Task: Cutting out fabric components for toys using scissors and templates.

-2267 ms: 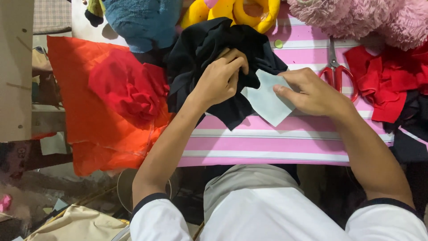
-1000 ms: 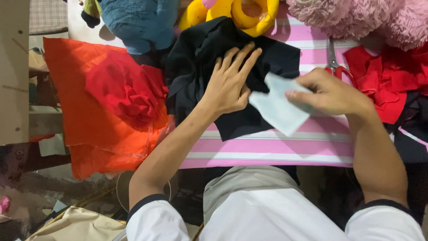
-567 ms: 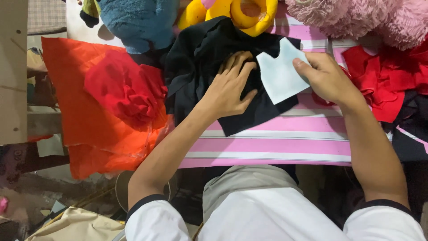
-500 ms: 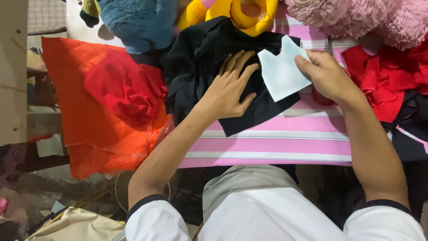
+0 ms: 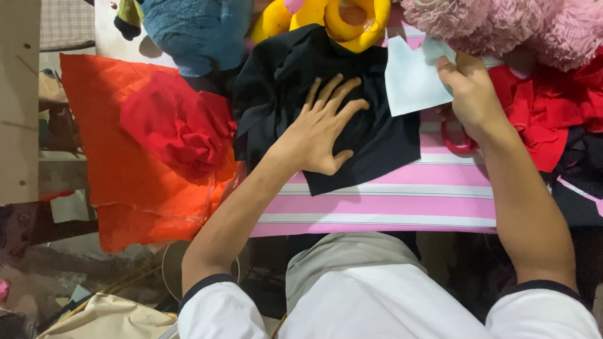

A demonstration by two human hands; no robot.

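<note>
Pinching a pale blue paper cutout (image 5: 411,76) by its right edge, the right hand (image 5: 471,94) holds it in the upper right of the frame, just right of the black cloth (image 5: 370,135). The left hand (image 5: 320,129) lies flat, fingers spread, on that cloth, nearer frame centre, above the pink striped table (image 5: 389,204).

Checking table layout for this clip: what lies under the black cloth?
The black cloth lies on the pink striped table cover, with the left hand flat on top. Anything else beneath it is hidden by the cloth.
</note>
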